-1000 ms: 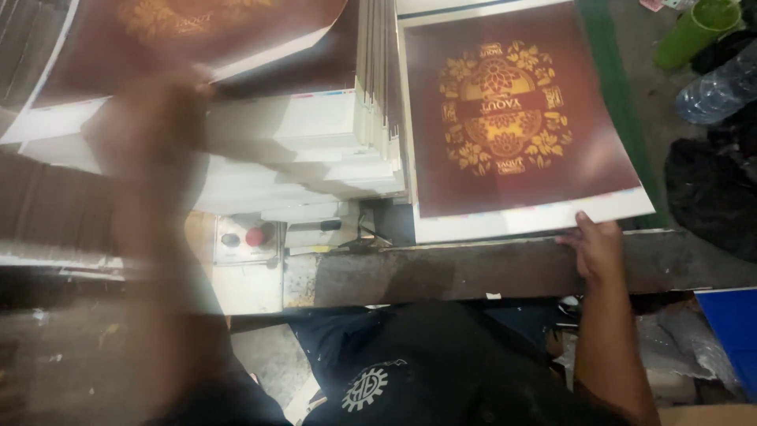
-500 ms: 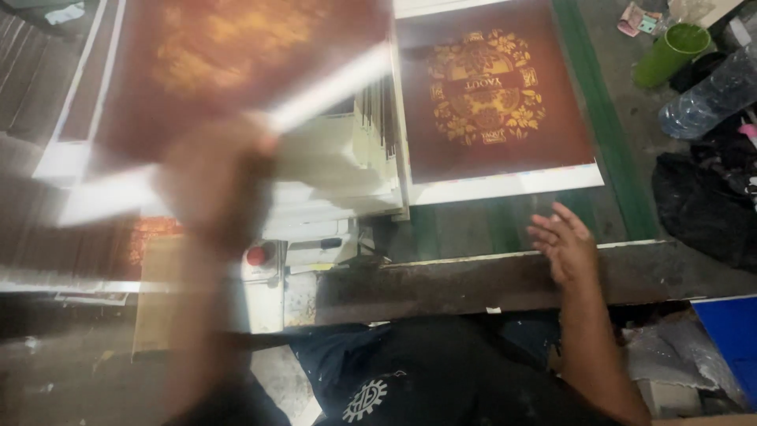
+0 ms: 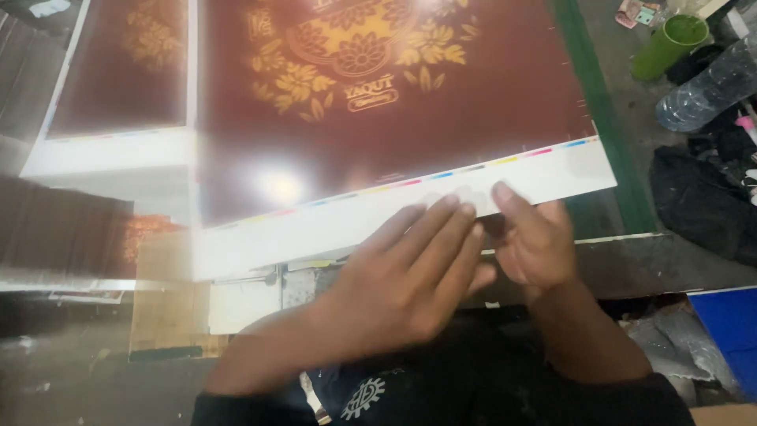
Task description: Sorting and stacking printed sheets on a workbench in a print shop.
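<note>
Fingers of our left hand (image 3: 410, 276) lie flat and spread on the white near margin of the dark red printed sheet (image 3: 378, 118) (gold floral ornament at its centre). Our right hand (image 3: 532, 241) presses the same edge, fingers extended, gripping nothing. At nine o'clock sits another printed sheet (image 3: 118, 71); at two o'clock, a green cup (image 3: 670, 43) and clear bottle (image 3: 714, 83).

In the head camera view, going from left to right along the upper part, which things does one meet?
Dark red printed sheet at the left → large dark red sheet with gold flower pattern → green strip → green cup → clear plastic bottle.
</note>
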